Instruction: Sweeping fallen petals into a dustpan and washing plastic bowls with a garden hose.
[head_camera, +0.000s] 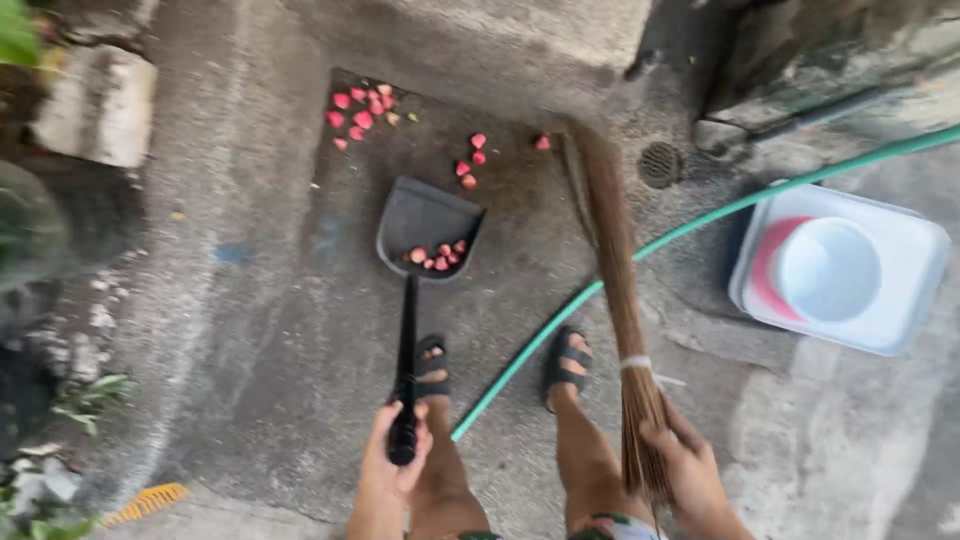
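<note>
My left hand (392, 463) grips the long black handle of a dark dustpan (428, 224) that rests on the concrete, with several pink petals (438, 256) lying in its scoop. More pink petals (361, 112) lie scattered on the ground beyond the pan, and a few others (470, 165) sit just past its lip. My right hand (686, 464) holds the bound top of a brown stick broom (612, 250), whose bristles reach down to the right of the pan. My two sandalled feet (567, 362) stand behind the pan.
A green hose (700, 225) runs diagonally across the ground between my feet. A white square tub (895, 290) holding a white bowl on a red lid sits at the right. A round drain (660, 164) is near the wall. Plants and stones line the left edge.
</note>
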